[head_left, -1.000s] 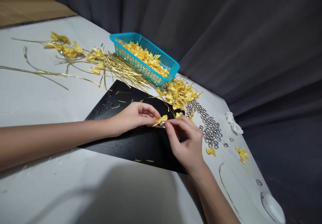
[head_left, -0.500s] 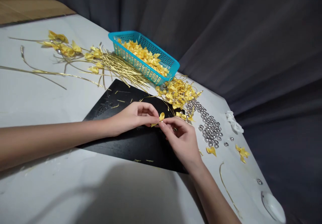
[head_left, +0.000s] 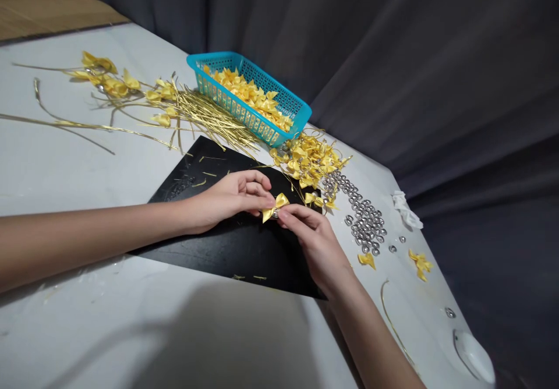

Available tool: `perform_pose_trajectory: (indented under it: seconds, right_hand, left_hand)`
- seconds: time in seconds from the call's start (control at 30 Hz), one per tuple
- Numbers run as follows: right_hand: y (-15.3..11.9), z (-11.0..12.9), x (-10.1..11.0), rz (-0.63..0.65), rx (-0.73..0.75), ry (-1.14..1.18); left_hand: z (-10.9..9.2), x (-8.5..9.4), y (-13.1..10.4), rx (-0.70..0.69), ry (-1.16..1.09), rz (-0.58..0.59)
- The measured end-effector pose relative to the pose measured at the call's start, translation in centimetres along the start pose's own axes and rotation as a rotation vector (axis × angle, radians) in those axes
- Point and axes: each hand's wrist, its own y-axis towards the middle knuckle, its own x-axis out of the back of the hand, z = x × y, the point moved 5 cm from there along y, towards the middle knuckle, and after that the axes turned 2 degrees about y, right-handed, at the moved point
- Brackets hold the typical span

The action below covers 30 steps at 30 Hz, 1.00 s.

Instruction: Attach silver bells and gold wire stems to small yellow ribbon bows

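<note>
Over a black mat (head_left: pixel 244 255), a small yellow ribbon bow (head_left: pixel 276 205) is held between my two hands. My left hand (head_left: pixel 233 200) pinches the bow's left side between thumb and fingertips. From the right, my right hand (head_left: pixel 312 232) has thumb and forefinger closed at the bow's lower middle, where a small silver piece (head_left: pixel 275 214) shows. Fingertips partly cover both the bow and the silver piece. Just beyond my right hand lies a pile of yellow bows with gold cords (head_left: pixel 311 159), and beside it many silver rings (head_left: pixel 367 226).
A blue plastic basket (head_left: pixel 301 122) holds yellow bows at the back. Along its near side lies a bundle of gold cords (head_left: pixel 213 118). More bows with cords (head_left: pixel 116 86) are at the left. A crumpled white tissue (head_left: pixel 406 209) and a white mouse-like object (head_left: pixel 474 357) sit near the right edge.
My hands have drawn slightly apart and turned the bow, so more of its loops and the silver piece show. The left fingers have lifted a little. Things on the table have stayed in place.
</note>
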Motion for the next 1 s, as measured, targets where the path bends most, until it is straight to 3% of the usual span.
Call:
perform_pose_trajectory:
  seconds: [0.1, 0.3, 0.57, 0.77, 1.0]
  right_hand:
    - [0.0, 0.1, 0.1, -0.031, 0.031, -0.029]
    - [-0.1, 1.4, 0.5, -0.122, 0.242, -0.202]
    - [0.1, 1.2, 0.5, -0.067, 0.219, -0.276]
    - [-0.1, 2.1, 0.6, -0.085, 0.37, -0.34]
    - [0.4, 1.7, 1.3, -0.07, 0.291, -0.249]
  left_hand:
    - [0.0, 0.1, 0.0, 0.011, 0.001, -0.005]
    - [0.1, 0.1, 0.1, 0.02, 0.017, -0.046]
    - [-0.1, -0.1, 0.0, 0.034, 0.061, -0.044]
    - [-0.1, -0.2, 0.1, 0.069, 0.092, 0.004]
    - [-0.1, -0.1, 0.2, 0.041, 0.176, -0.025]
